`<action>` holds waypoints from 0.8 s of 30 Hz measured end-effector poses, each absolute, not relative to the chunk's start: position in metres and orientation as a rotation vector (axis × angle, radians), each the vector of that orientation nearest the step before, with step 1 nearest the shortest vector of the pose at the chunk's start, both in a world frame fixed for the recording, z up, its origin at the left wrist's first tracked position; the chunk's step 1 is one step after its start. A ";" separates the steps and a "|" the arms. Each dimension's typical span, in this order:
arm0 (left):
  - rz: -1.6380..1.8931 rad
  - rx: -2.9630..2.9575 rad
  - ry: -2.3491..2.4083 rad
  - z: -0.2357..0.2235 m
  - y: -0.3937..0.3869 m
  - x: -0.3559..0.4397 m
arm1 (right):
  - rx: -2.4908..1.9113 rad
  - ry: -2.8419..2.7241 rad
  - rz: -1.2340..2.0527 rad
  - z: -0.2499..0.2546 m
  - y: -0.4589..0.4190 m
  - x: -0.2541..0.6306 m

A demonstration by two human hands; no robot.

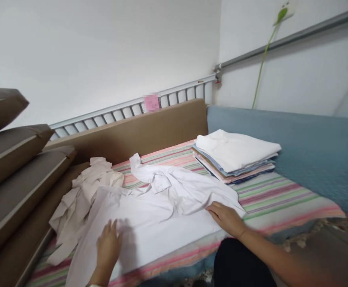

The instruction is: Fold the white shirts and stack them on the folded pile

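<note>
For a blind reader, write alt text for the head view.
Two bare hands touch a rumpled white shirt on a striped blanket. A folded clothes stack lies right; a crumpled beige garment and cushions lie left.

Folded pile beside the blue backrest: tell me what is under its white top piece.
Under the white top piece, edges of folded layers show: blue, brown, pink and navy. The rest of them is covered.

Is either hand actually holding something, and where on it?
The right hand has fingertips at a fold toward the right of the white cloth shirt; whether they pinch it cannot be told. The left hand shows no grip.
</note>
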State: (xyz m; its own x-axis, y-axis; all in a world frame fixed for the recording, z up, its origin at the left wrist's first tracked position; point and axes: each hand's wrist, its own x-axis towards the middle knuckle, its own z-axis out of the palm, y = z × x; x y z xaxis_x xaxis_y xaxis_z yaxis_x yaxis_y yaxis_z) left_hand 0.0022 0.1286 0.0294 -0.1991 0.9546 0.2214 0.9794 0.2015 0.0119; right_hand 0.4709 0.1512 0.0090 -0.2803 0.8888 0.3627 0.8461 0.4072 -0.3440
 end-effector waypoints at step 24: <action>-0.656 -2.302 -2.248 0.144 0.321 0.140 | -1.473 -2.013 0.239 0.007 0.156 0.477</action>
